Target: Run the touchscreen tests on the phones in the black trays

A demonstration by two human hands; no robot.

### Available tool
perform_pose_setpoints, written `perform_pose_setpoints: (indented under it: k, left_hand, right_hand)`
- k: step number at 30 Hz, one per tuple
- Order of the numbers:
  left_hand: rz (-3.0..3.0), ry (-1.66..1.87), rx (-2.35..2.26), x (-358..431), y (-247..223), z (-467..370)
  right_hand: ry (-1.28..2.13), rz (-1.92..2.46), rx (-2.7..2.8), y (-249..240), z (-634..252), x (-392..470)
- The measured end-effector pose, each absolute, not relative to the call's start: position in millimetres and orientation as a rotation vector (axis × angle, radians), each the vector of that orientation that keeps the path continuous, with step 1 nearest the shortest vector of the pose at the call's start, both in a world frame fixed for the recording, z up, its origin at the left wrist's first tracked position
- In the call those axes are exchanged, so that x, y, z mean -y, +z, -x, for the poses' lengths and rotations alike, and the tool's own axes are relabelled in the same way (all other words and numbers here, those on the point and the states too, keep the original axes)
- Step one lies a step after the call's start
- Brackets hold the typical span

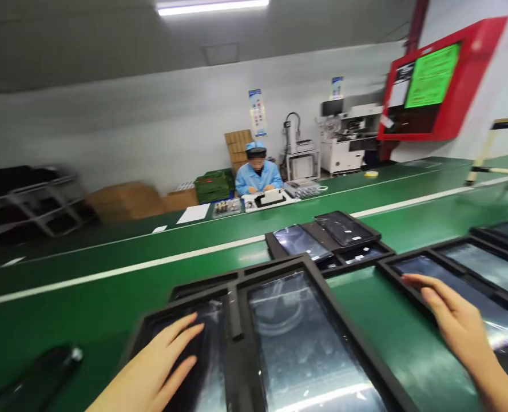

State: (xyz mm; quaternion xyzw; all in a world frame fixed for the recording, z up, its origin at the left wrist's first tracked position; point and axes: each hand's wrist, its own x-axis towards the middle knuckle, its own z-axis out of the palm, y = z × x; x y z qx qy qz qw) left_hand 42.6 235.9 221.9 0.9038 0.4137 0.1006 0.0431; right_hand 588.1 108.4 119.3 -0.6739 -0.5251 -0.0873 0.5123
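- Our left grip [162,357] is open, its fingers spread over a glossy dark rectangular panel [209,355]; we see nothing grasped and cannot tell whether the fingertips touch.
- Beneath that grip lies a black two-compartment tray [340,317], with the dark panel in its left compartment.
- Just right of the left grip, a small black bar [234,315] sits on the divider; past it, a shiny grey rectangular panel [297,337] fills the right compartment.
- Our right grip [455,320] is half curled at the left side of another black tray [395,277]; we cannot tell whether it has hold of the rim.
- Beyond and between both grips, black trays with dark panels [301,241] stand on the green bench [86,309].
- Left of our left grip lies a blurred black object [48,372].
- Far ahead of both grips sits a person in blue workwear [258,174].
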Motion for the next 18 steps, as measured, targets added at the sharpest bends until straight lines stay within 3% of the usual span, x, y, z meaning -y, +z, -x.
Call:
perform_pose_setpoints:
  k: [4, 10, 18]
  left_hand:
    - [-2.808, 0.203, -1.167, -255, 233, -94]
    - [-2.921, -0.017, -1.189, -269, 231, -120]
    - [-2.962, 0.018, -1.157, -268, 222, -115]
  right_hand:
    - [-0.318, 1.405, 2.005, 150, -515, -149]
    - [-0.687, 1.686, 2.133, 151, -467, -195]
    - [-0.279, 1.658, 1.971, 121, -495, -227]
